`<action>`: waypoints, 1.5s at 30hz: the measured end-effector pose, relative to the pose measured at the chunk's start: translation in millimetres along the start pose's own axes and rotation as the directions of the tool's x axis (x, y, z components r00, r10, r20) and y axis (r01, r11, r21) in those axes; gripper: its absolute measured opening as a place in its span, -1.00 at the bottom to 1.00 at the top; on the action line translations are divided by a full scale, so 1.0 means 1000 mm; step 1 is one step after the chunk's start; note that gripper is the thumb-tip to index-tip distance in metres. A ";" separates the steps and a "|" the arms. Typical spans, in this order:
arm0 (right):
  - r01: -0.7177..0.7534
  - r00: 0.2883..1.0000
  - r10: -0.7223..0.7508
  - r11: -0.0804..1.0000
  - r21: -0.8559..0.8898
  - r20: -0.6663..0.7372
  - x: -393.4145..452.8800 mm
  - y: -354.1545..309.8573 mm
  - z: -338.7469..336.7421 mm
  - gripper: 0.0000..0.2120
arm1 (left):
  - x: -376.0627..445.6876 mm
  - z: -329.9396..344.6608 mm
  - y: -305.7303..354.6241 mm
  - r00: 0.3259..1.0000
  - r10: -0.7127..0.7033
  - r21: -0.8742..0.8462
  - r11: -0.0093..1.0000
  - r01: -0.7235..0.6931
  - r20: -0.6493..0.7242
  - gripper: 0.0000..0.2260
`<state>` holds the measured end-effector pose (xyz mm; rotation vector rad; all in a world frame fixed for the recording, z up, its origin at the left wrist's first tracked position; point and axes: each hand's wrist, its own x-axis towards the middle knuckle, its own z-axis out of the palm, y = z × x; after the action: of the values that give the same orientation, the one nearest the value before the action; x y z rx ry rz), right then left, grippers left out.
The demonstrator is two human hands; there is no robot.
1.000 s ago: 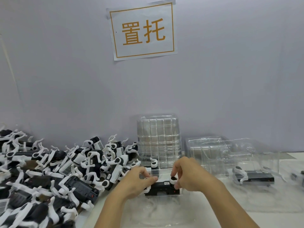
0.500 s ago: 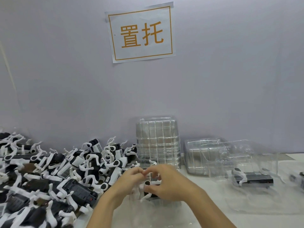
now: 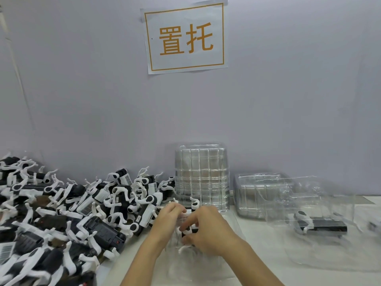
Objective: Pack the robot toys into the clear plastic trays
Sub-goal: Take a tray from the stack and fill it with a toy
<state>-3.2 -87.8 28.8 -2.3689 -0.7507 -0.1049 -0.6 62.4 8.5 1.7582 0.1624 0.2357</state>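
Note:
A black and white robot toy (image 3: 190,231) sits in a clear plastic tray (image 3: 235,234) on the table in front of me. My right hand (image 3: 208,230) curls over the toy and grips it from the right. At the tray's left side, my left hand (image 3: 168,217) holds the toy with bent fingers. Both hands hide most of the toy. A large heap of robot toys (image 3: 72,213) fills the left of the table.
A tall stack of clear trays (image 3: 202,174) stands behind my hands against the wall. A lower stack (image 3: 257,195) lies to its right. A packed tray with a robot toy (image 3: 321,223) rests at the right. A paper sign (image 3: 185,36) hangs on the wall.
My hands have drawn together over the toy in the tray, the right hand now covering it. The view has tilted slightly.

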 end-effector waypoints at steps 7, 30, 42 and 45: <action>0.017 0.999 -0.020 0.998 0.061 0.040 -0.003 0.007 -0.016 -0.69 | 0.005 0.000 -0.005 1.000 0.017 -0.003 1.000 -0.017 0.016 -0.85; -0.172 0.959 0.177 0.984 0.043 -0.222 0.001 0.039 -0.022 -0.72 | -0.019 0.007 0.035 0.917 0.218 0.550 0.745 -0.378 0.335 -0.69; -0.073 0.925 0.169 0.958 0.278 -0.340 0.001 0.034 -0.033 -0.73 | -0.032 0.016 0.048 0.913 -0.034 0.780 0.532 -0.328 0.407 -0.39; 0.083 0.849 0.086 0.953 0.291 -0.521 0.002 0.020 -0.050 -0.74 | -0.028 0.013 0.051 0.922 0.059 0.773 0.526 -0.354 0.382 -0.39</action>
<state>14.6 -129.5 57.4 -1.9072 -0.4512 -0.5788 -25.2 32.9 53.9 2.7757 -0.2291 0.0295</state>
